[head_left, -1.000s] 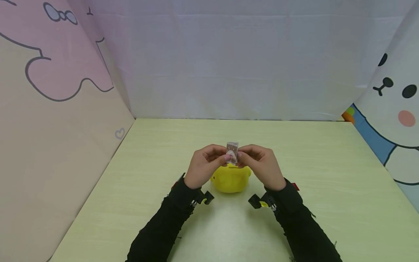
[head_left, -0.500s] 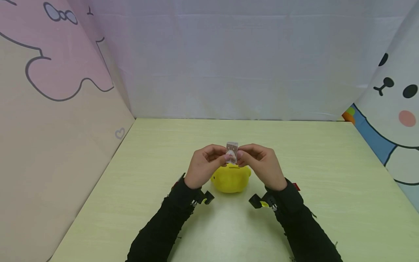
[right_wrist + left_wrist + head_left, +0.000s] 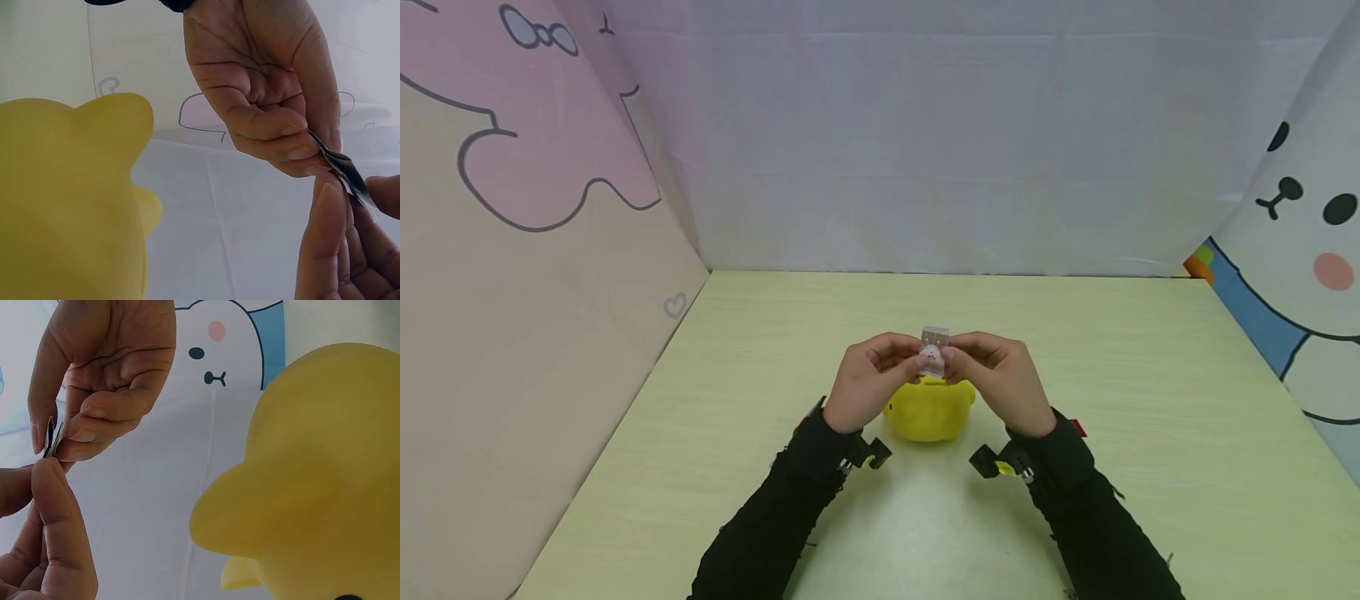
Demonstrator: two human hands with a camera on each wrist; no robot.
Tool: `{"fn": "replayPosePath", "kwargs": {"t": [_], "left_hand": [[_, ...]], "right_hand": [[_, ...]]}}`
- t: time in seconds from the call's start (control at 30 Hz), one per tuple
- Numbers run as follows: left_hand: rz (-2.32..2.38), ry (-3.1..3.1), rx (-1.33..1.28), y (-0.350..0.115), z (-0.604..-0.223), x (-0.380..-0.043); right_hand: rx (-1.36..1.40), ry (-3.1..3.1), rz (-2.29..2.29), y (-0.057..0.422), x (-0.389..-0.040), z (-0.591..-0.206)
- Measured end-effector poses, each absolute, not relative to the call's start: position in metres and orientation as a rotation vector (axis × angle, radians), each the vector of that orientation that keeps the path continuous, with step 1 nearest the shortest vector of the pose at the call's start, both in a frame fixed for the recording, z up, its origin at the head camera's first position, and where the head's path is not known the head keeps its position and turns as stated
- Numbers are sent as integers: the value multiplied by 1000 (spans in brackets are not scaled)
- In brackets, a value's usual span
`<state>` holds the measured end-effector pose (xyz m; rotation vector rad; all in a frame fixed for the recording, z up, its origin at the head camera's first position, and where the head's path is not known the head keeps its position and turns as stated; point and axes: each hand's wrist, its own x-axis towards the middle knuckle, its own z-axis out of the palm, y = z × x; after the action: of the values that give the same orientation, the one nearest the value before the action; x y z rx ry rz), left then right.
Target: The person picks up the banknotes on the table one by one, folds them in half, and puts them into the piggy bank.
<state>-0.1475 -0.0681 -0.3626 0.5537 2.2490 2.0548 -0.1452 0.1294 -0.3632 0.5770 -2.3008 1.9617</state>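
Observation:
A small folded slip of printed paper (image 3: 935, 340) is pinched between both hands, above a yellow piggy bank (image 3: 929, 414) on the table. My left hand (image 3: 876, 377) has its thumb and fingers on the slip's left side. From the right, the thumb and fingers of my right hand (image 3: 997, 375) grip the other side. In the left wrist view the slip (image 3: 54, 442) appears edge-on, its layers parted at the top. The right wrist view shows the folded slip (image 3: 345, 170) as a thin dark strip between the fingertips. The piggy bank's top slot shows just below the hands.
A pale wooden table (image 3: 760, 350) lies under the hands. A white cloth (image 3: 970, 158) hangs behind it, with cartoon-printed sheets (image 3: 1285, 275) at the sides. Small wrist devices (image 3: 1000, 461) are strapped on the black sleeves (image 3: 1075, 483).
The slip has shifted slightly to the right and tilted a little between the fingers. Both hands stay almost in the same place, and the piggy bank has not moved.

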Motion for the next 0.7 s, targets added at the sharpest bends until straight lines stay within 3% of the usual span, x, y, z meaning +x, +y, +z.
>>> {"fn": "replayPosePath", "kwargs": {"t": [0.7], "left_hand": [[2056, 2223, 590, -68, -365, -147]], "right_hand": [[564, -2304, 1933, 128, -145, -365]]}}
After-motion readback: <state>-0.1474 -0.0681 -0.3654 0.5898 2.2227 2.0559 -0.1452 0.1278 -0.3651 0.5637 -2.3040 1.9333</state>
